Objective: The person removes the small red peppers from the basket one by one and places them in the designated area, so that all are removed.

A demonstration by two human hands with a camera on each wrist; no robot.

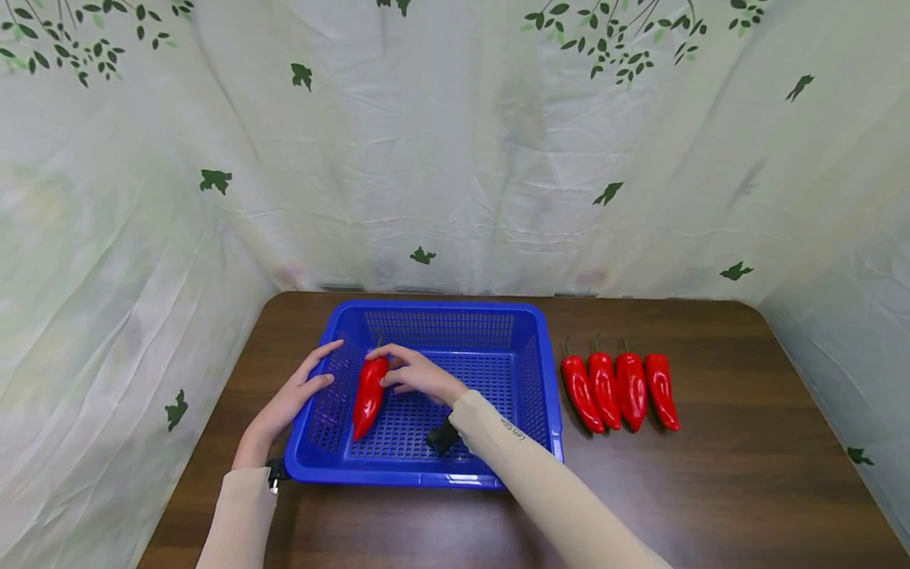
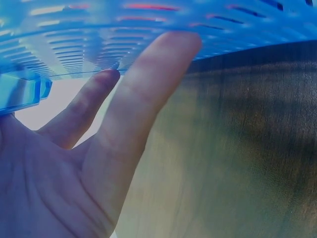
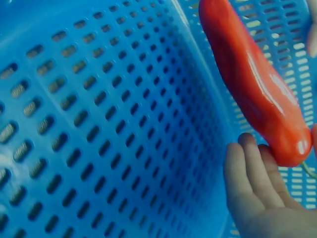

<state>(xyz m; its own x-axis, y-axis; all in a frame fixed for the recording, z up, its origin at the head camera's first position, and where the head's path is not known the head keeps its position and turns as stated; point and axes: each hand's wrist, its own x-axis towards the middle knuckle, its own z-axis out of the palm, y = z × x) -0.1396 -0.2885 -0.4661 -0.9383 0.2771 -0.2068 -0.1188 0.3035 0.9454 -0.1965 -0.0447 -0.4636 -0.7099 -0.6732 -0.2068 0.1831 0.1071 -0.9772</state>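
A blue perforated plastic basket (image 1: 355,476) stands on the table. My right hand (image 1: 419,375) reaches into its left part and pinches a red chili pepper (image 1: 368,403) near the stem end. In the right wrist view, the fingers (image 3: 257,181) lie beside the rounded stem end of that glossy pepper (image 3: 257,89), whose green stem shows below. My left hand (image 1: 287,399) touches the left side of the basket. Seen from the left wrist, its thumb and one finger extend straight against the outer wall (image 2: 218,34); the other fingers are mostly hidden.
On the brown wooden table (image 1: 746,474), several more red chili peppers (image 1: 631,391) lie in a row right of the basket, stem ends away from me. A pale curtain (image 1: 462,158) with leaf and bird prints hangs behind the table and along both sides.
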